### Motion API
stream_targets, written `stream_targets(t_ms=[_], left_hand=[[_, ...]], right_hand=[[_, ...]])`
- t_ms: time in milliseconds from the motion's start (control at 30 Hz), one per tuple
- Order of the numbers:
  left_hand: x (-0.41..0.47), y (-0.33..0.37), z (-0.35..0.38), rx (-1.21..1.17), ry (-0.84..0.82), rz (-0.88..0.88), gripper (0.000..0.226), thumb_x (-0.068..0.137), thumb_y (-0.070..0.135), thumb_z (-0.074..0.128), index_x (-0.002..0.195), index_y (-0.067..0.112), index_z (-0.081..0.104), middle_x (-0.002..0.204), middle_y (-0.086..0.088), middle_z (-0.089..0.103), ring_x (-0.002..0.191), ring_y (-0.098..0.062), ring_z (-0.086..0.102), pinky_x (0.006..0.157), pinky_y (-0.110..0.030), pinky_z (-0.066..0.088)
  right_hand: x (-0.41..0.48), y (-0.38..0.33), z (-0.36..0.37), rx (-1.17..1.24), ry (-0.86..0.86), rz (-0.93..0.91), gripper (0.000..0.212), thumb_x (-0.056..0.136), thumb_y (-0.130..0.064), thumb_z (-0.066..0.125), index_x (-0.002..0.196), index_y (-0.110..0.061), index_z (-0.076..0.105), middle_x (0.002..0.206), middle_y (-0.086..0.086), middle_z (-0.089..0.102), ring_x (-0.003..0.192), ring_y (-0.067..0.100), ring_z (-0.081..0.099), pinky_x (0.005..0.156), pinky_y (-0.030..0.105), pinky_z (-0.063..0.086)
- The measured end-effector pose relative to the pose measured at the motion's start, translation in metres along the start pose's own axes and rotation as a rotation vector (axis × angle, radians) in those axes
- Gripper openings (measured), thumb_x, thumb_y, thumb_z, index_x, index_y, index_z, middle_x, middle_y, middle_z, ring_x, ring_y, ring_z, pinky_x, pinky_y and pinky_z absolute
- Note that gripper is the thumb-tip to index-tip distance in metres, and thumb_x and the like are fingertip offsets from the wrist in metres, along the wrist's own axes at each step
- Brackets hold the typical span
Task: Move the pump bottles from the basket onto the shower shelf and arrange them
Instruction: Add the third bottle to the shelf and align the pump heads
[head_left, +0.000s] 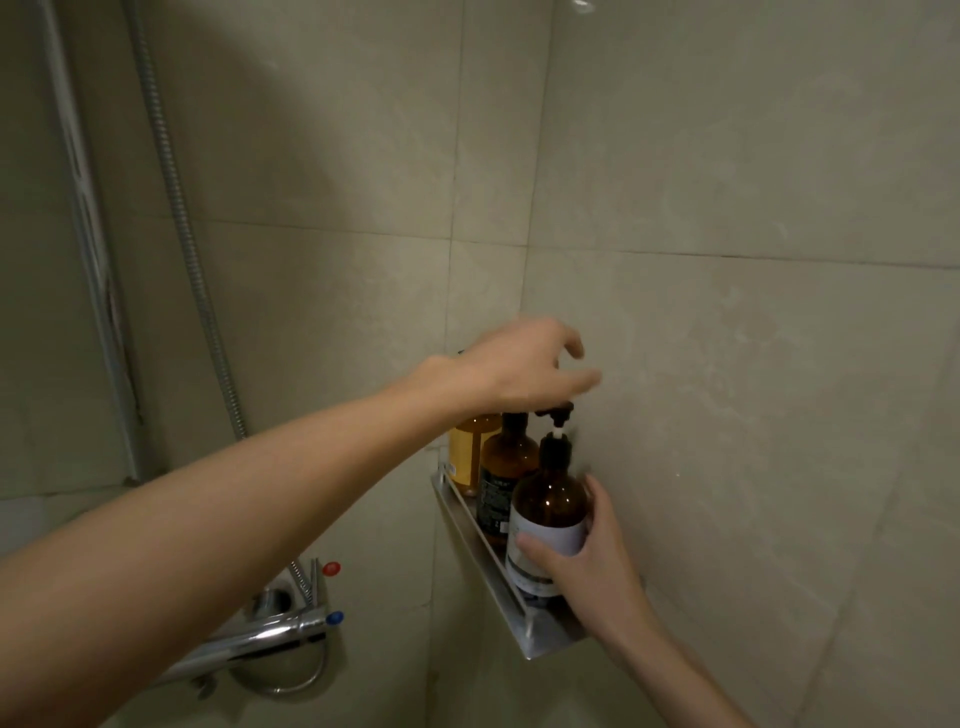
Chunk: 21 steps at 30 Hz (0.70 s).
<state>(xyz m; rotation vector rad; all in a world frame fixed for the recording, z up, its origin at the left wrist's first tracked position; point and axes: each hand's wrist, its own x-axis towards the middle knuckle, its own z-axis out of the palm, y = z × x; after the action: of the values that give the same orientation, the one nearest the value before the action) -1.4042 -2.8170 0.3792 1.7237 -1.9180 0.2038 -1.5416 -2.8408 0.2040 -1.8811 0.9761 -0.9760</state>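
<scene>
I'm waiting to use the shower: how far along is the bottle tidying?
Done: a yellow translucent pump bottle and a dark brown pump bottle with a black label stand on the metal wall shelf. In hand: the right hand grips a brown white-labelled pump bottle on the shelf; the left hand is over the pump heads. Left: final arranging; the basket is out of view.

near bottle (550, 512): dark brown, white label | middle bottle (506, 465): amber, black label | far bottle (464, 452): yellow-orange | shelf (480, 564): silver | wall tiles (727, 260): beige, mottled | upper tap knob (331, 568): red | lower tap knob (335, 618): blue
</scene>
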Motion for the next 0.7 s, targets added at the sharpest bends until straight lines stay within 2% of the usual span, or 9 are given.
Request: stream_targets(t_ms=[67,133,200,300,400,500,633,700], left_hand=[[-0.011,-0.011,-0.013,-0.169,0.227,-0.042,0.036,0.089,0.048,0.050,0.115,0.024,0.058,0.090,0.012,0.059,0.077,0.001,0.056,0.063,-0.017,0.043],[-0.026,-0.028,-0.020,-0.275,0.387,-0.090,0.028,0.091,0.040,0.049,0.110,0.023,0.060,0.089,0.012,0.059,0.081,0.001,0.057,0.066,-0.016,0.044],[-0.043,-0.049,-0.016,-0.327,0.429,-0.165,0.024,0.092,0.033,0.049,0.111,0.021,0.059,0.092,0.011,0.059,0.083,-0.001,0.058,0.067,-0.017,0.045],[-0.063,-0.080,0.012,-0.353,0.418,-0.295,0.022,0.093,0.026,0.050,0.114,0.022,0.056,0.092,0.013,0.056,0.084,-0.001,0.057,0.067,-0.017,0.045],[-0.074,-0.105,0.054,-0.326,0.368,-0.386,0.029,0.091,0.025,0.053,0.120,0.024,0.053,0.103,0.007,0.059,0.084,0.000,0.056,0.071,-0.020,0.050],[-0.072,-0.125,0.088,-0.353,0.304,-0.484,0.044,0.089,0.029,0.056,0.131,0.027,0.045,0.120,0.001,0.057,0.087,-0.002,0.056,0.076,-0.024,0.052],[-0.059,-0.142,0.113,-0.459,0.282,-0.542,0.064,0.085,0.035,0.062,0.141,0.027,0.032,0.137,-0.003,0.048,0.114,-0.016,0.054,0.093,-0.036,0.050],[-0.051,-0.147,0.121,-0.500,0.262,-0.547,0.071,0.082,0.039,0.065,0.142,0.028,0.029,0.141,-0.003,0.044,0.122,-0.019,0.049,0.099,-0.039,0.046]], right_hand=[[-0.004,-0.013,-0.004,0.033,0.060,-0.038,0.107,0.049,-0.079,0.064,0.139,-0.043,0.017,0.146,-0.010,0.034,0.129,0.011,0.036,0.106,0.044,0.035],[-0.006,-0.030,-0.010,0.046,0.170,-0.137,0.096,0.058,-0.080,0.055,0.139,-0.041,0.022,0.145,-0.012,0.034,0.127,0.006,0.034,0.105,0.039,0.034],[-0.002,-0.055,-0.020,0.077,0.250,-0.283,0.076,0.071,-0.068,0.052,0.137,-0.036,0.032,0.136,-0.018,0.039,0.124,-0.002,0.036,0.103,0.031,0.034],[0.021,-0.098,-0.037,0.007,0.245,-0.441,0.040,0.086,-0.047,0.051,0.124,-0.035,0.048,0.120,-0.021,0.051,0.113,-0.009,0.044,0.094,0.022,0.036],[0.058,-0.137,-0.042,-0.165,0.141,-0.492,0.029,0.091,-0.032,0.053,0.118,-0.026,0.057,0.112,-0.012,0.059,0.106,0.002,0.053,0.085,0.018,0.041],[0.099,-0.159,-0.035,-0.396,-0.011,-0.501,0.027,0.092,-0.029,0.051,0.117,-0.025,0.058,0.111,-0.006,0.061,0.101,0.006,0.055,0.078,0.016,0.041],[0.150,-0.159,-0.014,-0.662,-0.258,-0.471,0.030,0.092,-0.025,0.051,0.122,-0.027,0.055,0.119,0.000,0.059,0.101,0.011,0.056,0.078,0.020,0.044],[0.173,-0.154,-0.002,-0.733,-0.326,-0.433,0.034,0.092,-0.023,0.053,0.126,-0.027,0.052,0.125,0.003,0.057,0.106,0.014,0.055,0.081,0.022,0.045]])
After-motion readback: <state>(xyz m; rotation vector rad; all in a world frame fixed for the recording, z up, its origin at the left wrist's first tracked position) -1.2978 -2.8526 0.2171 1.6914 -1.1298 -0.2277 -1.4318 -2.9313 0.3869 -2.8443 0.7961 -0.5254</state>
